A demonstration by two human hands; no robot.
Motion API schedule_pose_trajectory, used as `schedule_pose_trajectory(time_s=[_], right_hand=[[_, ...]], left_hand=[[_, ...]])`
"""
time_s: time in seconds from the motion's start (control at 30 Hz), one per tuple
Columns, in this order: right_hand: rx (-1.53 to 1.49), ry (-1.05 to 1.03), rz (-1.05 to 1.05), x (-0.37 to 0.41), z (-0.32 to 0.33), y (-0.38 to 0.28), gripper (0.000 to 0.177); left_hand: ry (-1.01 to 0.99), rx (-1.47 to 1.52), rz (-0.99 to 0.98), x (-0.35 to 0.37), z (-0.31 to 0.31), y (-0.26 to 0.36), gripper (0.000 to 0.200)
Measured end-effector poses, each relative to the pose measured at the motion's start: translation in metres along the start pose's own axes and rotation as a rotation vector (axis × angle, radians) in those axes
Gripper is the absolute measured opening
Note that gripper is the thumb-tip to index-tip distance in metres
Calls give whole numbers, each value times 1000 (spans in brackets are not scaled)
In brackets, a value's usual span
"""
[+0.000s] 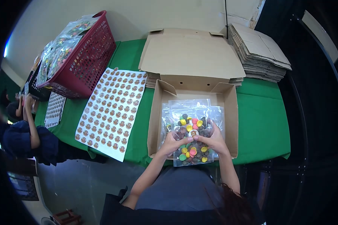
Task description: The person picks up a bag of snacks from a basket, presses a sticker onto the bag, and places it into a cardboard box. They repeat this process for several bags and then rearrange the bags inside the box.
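clear bag [189,108] between left hand [170,144] and right hand [215,141], over open box [231,117] on green surface [260,123]. long axis away from person, neither hand nearer. both part-curled, gripping bag sides, thumbs at round sticker [193,133]. multicoloured pieces inside.

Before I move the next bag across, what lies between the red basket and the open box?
The sticker sheet lies between the red basket and the open box, on green cloth, in the head view.
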State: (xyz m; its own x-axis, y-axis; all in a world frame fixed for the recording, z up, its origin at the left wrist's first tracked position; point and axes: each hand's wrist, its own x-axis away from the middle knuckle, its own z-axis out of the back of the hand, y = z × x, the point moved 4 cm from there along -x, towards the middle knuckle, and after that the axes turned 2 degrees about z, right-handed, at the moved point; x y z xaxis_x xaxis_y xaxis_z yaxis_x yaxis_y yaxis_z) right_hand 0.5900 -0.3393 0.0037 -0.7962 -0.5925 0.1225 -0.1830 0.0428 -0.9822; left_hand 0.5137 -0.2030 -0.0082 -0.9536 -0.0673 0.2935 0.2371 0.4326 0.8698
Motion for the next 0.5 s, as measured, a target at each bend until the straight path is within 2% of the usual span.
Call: schedule_pose_trajectory(time_s=[0.1, 0.17, 0.3, 0.4, 0.5], right_hand=[[3, -99, 60, -2, -6, -8, 72], [-126, -114, -17, 2, -8, -8, 67], [-64, -85, -59, 0, -11, -5, 65], [-110, -107, 30, -4, -11, 2, 64], [-64, -95, 78, -4, -10, 4, 63]], left_hand=[[21, -12, -55, 0, 1, 0, 46], [121, -24, -72, -2, 8, -5, 50], [95, -10, -66, 2, 4, 0, 50], [55, -53, -123, 1, 4, -1, 51], [132, -65, -84, 1, 5, -1, 48]])
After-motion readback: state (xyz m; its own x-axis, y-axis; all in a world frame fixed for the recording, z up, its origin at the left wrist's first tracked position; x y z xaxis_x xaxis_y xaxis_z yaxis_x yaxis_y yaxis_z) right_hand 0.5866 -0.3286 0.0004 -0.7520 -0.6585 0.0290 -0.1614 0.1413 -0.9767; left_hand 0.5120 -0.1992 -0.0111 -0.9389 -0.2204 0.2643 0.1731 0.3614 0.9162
